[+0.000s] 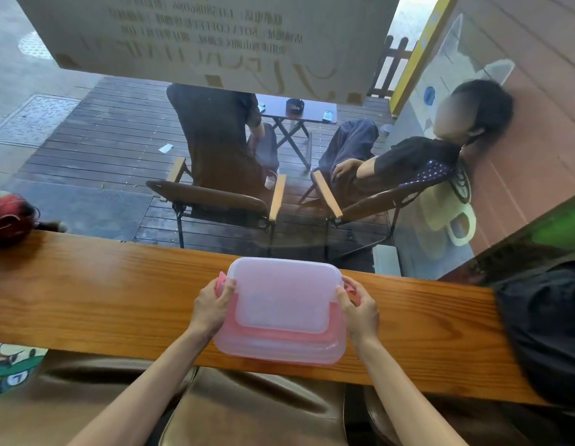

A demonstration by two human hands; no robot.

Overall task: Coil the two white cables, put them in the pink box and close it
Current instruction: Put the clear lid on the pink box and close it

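The pink box rests on the wooden counter, its near edge hanging slightly over the front. A translucent pink lid lies over it, shifted toward the far side and not seated square. My left hand grips the lid's left edge by a pink latch. My right hand holds the lid's right edge near the other latch. Through the cloudy lid I cannot make out the white cables.
A black bag sits on the counter's right end. A red object lies at the far left. A glass window stands right behind the counter; beyond it two people sit in folding chairs. A brown seat is below me.
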